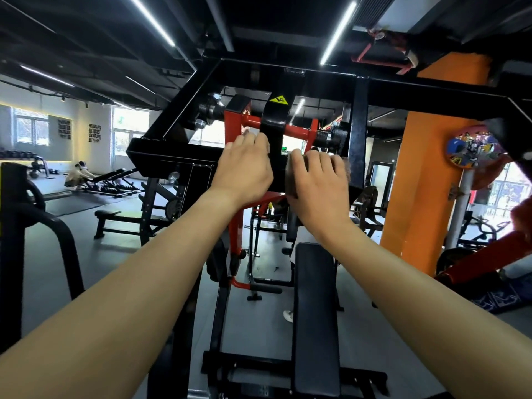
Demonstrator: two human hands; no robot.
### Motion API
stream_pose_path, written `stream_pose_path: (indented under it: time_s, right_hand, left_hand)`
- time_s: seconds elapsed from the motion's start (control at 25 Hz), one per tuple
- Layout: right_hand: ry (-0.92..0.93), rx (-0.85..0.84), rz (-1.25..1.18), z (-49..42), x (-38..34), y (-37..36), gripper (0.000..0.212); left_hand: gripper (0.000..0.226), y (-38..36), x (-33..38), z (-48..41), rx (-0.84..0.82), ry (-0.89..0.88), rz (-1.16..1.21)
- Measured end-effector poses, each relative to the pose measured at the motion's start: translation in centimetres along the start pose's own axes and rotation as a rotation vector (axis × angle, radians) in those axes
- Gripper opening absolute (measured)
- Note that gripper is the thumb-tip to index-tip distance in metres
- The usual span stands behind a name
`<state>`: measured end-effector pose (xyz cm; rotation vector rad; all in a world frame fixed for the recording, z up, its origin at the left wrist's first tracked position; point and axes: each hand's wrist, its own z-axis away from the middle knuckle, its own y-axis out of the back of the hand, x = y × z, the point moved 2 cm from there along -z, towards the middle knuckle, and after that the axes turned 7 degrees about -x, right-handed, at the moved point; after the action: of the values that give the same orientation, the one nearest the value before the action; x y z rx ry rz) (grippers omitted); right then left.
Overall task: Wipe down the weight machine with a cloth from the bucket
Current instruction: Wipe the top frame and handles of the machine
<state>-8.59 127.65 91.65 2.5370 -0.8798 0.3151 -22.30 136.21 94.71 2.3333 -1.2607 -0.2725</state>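
The big black and red metal weight machine [403, 93] stands right in front, with both hands up on its black middle post [273, 125].

The left hand [244, 165] curls its fingers round the post's edge. The right hand [316, 182] bends its fingers over a folded brown cloth [346, 169] and pushes it on the post's other side. I think the red swinging arm [252, 120] could move and nip the fingers, since they sit just below its joint. The brown cloth might also slip and drop, because only a push holds it there. The post's paint looks smooth and shiny. Around is a large gym with a grey floor [115, 254], a tall orange pillar [417, 182], a long black padded bench [315, 312] and bright strip lights [339, 30]. No bucket shows.
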Motion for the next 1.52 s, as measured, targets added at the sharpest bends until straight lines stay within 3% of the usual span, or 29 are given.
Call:
stream_pose_path:
  time_s: [0.08,0.32,0.52,0.76,0.88,1.04,1.28,1.52]
  right_hand:
    - [-0.05,-0.038,-0.019,-0.7,-1.3,-0.1,0.082]
    - [0.048,0.014,-0.083,0.1,0.5,0.3,0.075]
    - [-0.052,-0.019,-0.079,1.6,1.2,0.3,0.076]
    - [0.046,-0.03,-0.342,1.6,3.1,1.2,0.059]
    - [-0.042,0.03,-0.398,3.7,4.6,0.9,0.06]
    - [-0.085,-0.015,-0.363,3.7,4.7,0.5,0.08]
    - [-0.006,-0.065,-0.197,1.9,4.8,0.9,0.084]
    - [-0.14,-0.078,0.017,1.9,2.9,-0.5,0.084]
  left_hand:
    - [0.02,-0.3,0.1,0.0,0.008,-0.002,-0.03]
    - [0.019,-0.3,0.0,0.2,0.035,-0.017,-0.035]
    - [0.019,-0.3,-0.1,0.2,0.032,-0.033,-0.022]
    - [0.019,-0.2,0.0,0.4,0.032,-0.04,-0.035]
    - [0.018,-0.1,-0.1,0.3,0.018,-0.041,-0.021]
    - [0.017,-0.4,-0.1,0.1,0.022,-0.036,-0.037]
    - [0.019,-0.1,-0.3,0.1,0.006,-0.055,-0.027]
    - [0.018,-0.5,-0.4,0.1,0.009,-0.057,-0.038]
